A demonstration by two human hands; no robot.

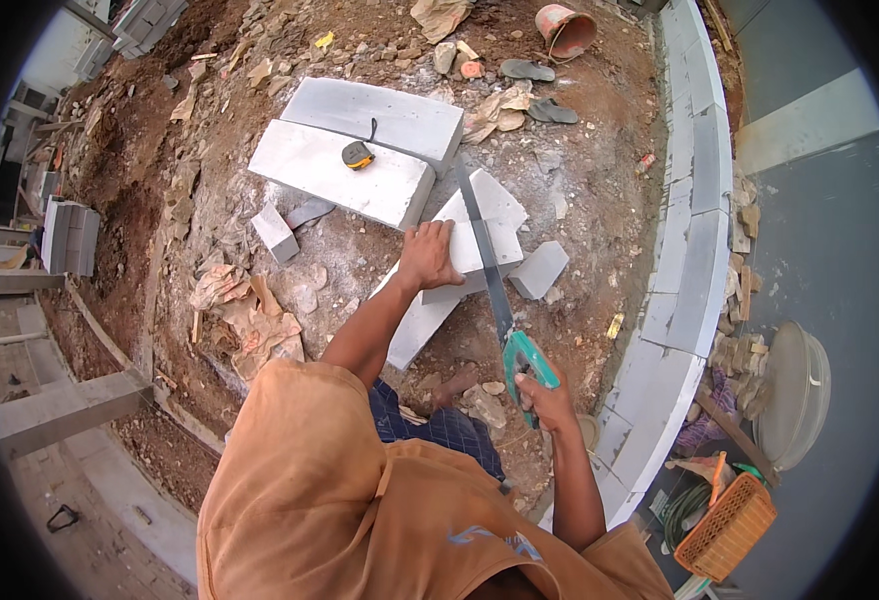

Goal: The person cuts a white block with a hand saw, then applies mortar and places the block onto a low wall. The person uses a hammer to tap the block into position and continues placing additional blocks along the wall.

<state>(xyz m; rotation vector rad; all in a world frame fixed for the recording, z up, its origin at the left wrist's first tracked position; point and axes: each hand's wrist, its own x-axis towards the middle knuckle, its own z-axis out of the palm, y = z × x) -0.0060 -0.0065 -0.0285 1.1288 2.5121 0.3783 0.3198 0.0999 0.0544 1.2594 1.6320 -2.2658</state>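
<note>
Grasps a handsaw (485, 250) by its green handle, wrapping the right grip (543, 397) fully around it. Lays the blade across a pale block (467, 245) in the middle of the rubble-strewn ground (599, 200); cannot tell how deep into it. Rests the left grip (429, 256) on the left part of that same block, spread rather than clenched. Props it over a longer lower block (417, 335) slanting toward the body. Faces two long blocks lying side by side just ahead, a far block (374, 108) and a near block (339, 170), close by the blade's tip, with a tape measure (357, 155) on the near one. Has an offcut (540, 270) just right of the blade, a small block (275, 233) farther left, and crumpled paper (259, 325) beside the left forearm. Looks out beyond to two sandals (527, 69) and a tipped bucket (565, 32). Meets a low curving block wall (694, 200) along the right, with an orange basket (727, 527) past it.
</note>
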